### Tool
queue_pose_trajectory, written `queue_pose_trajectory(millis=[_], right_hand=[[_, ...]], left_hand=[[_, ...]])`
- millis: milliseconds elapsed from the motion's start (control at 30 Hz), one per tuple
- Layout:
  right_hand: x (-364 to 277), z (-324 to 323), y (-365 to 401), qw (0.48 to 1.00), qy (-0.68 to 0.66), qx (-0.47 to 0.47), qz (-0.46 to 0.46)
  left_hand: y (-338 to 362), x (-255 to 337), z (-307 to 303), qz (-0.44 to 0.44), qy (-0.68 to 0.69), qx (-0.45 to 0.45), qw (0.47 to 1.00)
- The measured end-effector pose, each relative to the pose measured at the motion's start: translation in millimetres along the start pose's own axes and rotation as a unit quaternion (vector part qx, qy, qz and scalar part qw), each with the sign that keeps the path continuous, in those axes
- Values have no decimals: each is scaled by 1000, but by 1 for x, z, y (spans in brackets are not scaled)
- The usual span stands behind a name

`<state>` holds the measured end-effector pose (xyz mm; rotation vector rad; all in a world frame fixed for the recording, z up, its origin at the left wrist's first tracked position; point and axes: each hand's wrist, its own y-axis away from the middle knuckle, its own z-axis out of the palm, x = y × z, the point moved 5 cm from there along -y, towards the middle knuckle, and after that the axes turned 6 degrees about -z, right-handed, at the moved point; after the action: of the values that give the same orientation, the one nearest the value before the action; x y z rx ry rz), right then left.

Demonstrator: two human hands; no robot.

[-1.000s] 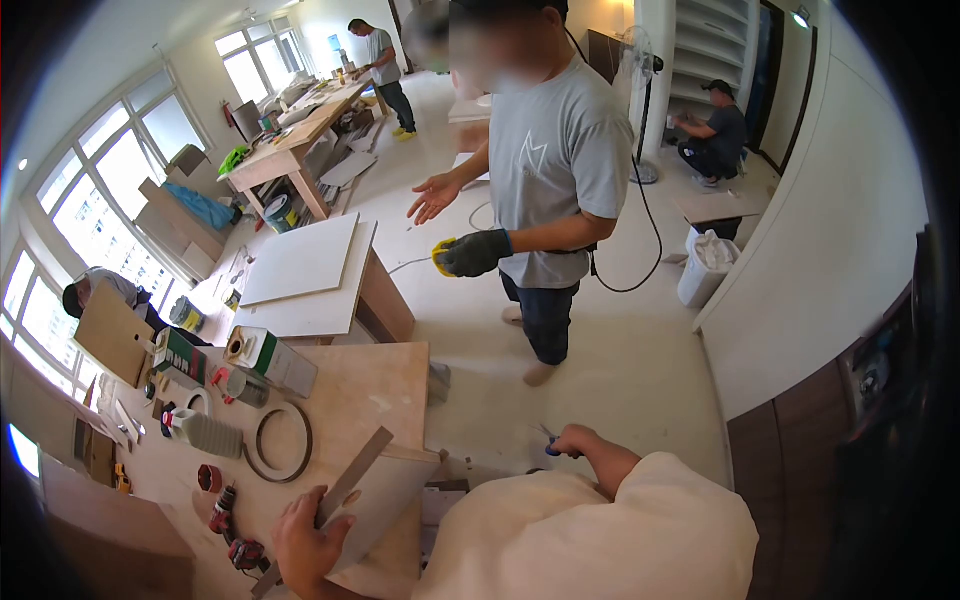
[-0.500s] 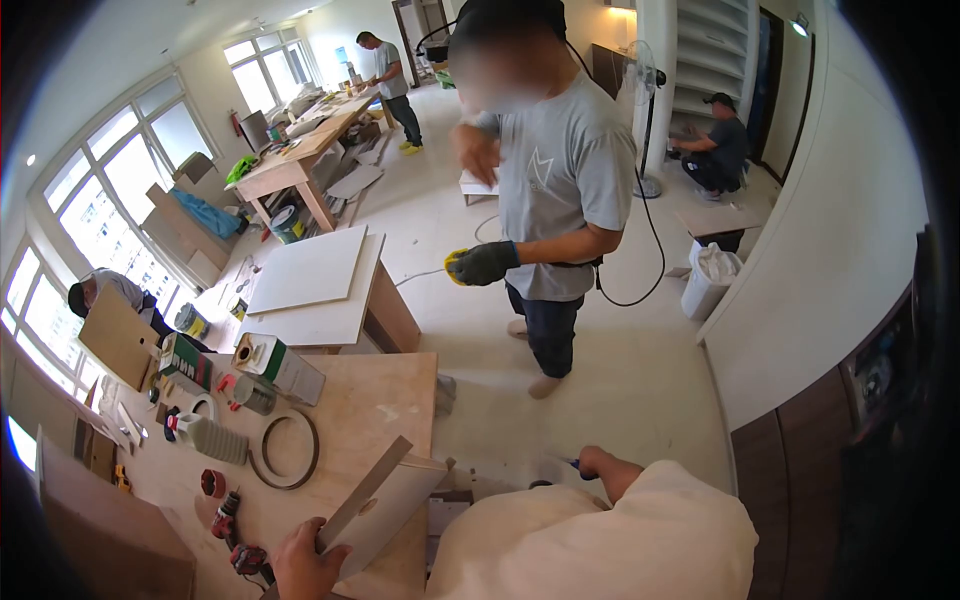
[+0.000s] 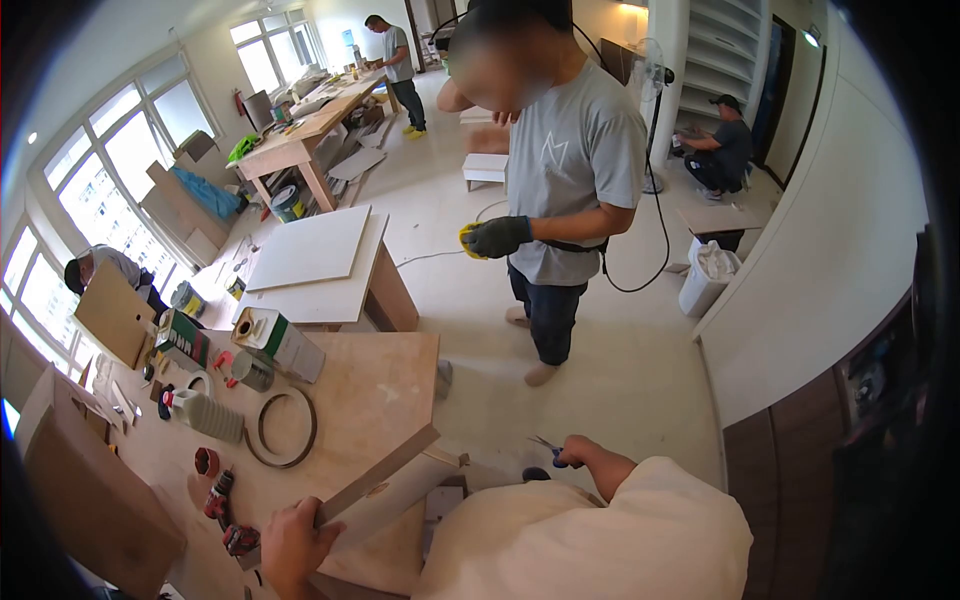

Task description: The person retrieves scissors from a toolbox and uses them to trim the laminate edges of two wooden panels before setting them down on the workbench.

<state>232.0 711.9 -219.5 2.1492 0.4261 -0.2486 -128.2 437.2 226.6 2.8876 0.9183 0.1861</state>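
At the bottom of the view, my left hand grips the end of a long pale panel with a thin edge turned up and a small hole in its face. The panel lies across the near edge of the wooden workbench. My right hand is out to the right, above the floor, closed on the blue handles of a pair of scissors, whose blades point left and stand slightly apart. Left of the panel lie a red drill and a ring of edging tape.
Metal cans and a plastic jug stand on the bench. A co-worker with a gloved hand stands beyond it. Other people work farther back. White boards lie on another table. A white bin stands at right.
My right hand has risen and moved left from beside my body, bringing the scissors into clearer view. The panel has shifted slightly. The co-worker's bare hand has lifted toward the head.
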Motion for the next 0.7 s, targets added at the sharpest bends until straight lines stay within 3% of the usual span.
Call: queue_pose_trajectory(millis=[200, 300, 600, 700], right_hand=[[14, 24, 16, 999, -3, 0, 44], [21, 34, 25, 998, 9, 1, 62], [26, 55, 53, 995, 81, 16, 46], [35, 75, 56, 995, 73, 54, 35]], left_hand=[[-5, -14, 4, 16, 22, -27, 999], [-1, -22, -1, 30, 9, 11, 999], [-10, -29, 3, 69, 86, -25, 994], [-9, -23, -6, 129, 113, 48, 984]])
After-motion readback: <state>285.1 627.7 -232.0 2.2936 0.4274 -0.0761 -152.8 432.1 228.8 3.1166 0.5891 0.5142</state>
